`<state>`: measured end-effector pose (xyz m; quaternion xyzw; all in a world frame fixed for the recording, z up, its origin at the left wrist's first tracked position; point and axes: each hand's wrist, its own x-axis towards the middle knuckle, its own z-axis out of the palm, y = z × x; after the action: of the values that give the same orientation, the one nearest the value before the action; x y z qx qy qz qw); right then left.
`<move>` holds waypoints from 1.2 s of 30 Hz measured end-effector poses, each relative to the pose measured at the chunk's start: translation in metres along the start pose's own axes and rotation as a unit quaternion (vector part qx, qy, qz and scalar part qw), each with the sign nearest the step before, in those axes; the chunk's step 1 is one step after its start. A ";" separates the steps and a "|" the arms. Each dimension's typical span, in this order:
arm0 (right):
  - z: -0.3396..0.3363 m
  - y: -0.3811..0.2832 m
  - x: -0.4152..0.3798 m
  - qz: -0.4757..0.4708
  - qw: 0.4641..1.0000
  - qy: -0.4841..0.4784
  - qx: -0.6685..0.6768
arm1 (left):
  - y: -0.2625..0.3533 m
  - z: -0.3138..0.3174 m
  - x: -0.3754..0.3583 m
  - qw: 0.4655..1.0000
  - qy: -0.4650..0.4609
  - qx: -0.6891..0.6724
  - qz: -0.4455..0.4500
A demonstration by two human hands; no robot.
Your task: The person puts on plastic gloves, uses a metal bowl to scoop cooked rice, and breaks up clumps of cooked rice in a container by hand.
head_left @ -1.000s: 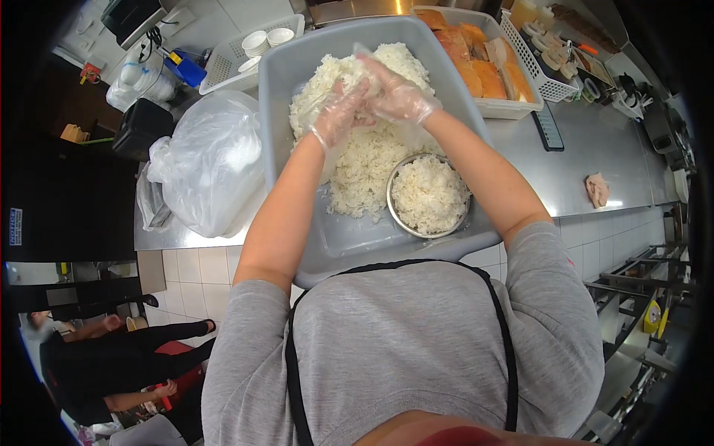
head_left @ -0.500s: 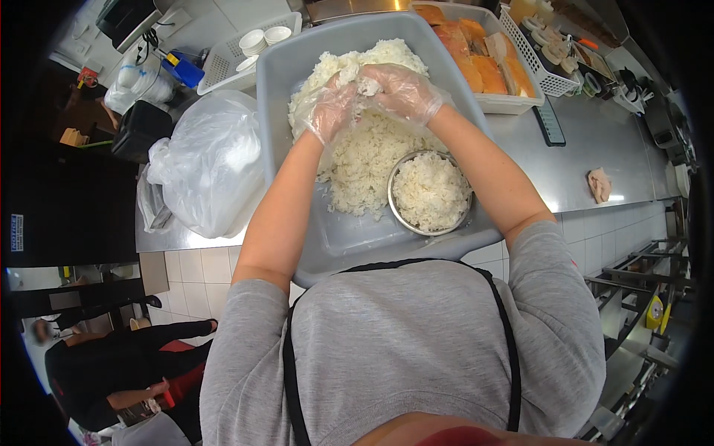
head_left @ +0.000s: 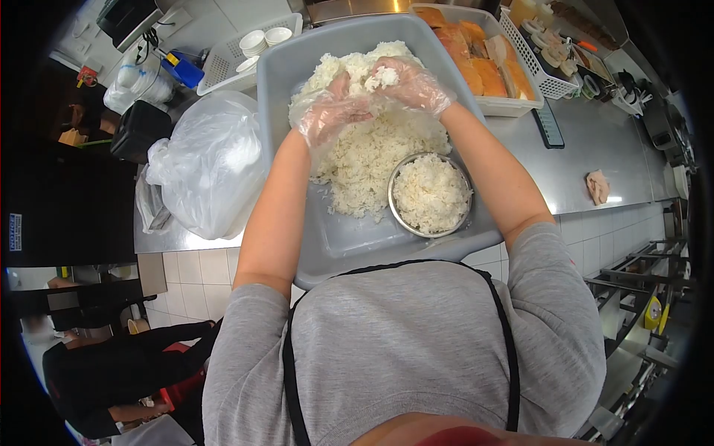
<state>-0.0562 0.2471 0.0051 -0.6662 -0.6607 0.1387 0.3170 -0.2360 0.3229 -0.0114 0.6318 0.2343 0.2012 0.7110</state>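
our left hand (head_left: 331, 111) and right hand (head_left: 409, 83), both in thin plastic gloves, are up over the rice pile (head_left: 372, 149) in the grey tub (head_left: 297, 67). vs half a sec ago the hands have lifted a bit and turned; the right one now shows a small rice clump (head_left: 384, 77) cupped in half-curled fingers, the left curled in beside it, fingers partly closed, touching the clump's edge as far as we can tell. so a portion is off the pile and being pressed btwn both hands. metal bowl (head_left: 430, 195) of rice sits in the tub, near corner, hasn't moved. white bag (head_left: 208, 163) on our left, tray of orange fish (head_left: 476, 52) behind the tub.
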 end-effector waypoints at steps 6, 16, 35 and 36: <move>0.003 0.004 0.004 -0.036 0.998 0.027 0.052 | 0.002 -0.003 0.008 0.989 0.052 0.137 -0.015; 0.014 0.006 0.005 -0.054 0.993 0.029 0.098 | -0.019 -0.012 0.020 0.986 0.037 0.153 0.063; 0.013 0.060 0.024 0.020 0.967 0.056 0.247 | 0.001 -0.043 -0.006 0.748 0.207 0.630 0.005; 0.014 0.061 0.024 -0.011 0.973 0.076 0.217 | 0.003 -0.048 -0.009 0.805 0.177 0.549 -0.140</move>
<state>-0.0139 0.2788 -0.0372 -0.5826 -0.5958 0.2242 0.5053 -0.2717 0.3566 -0.0121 0.8302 0.5137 0.0454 0.2118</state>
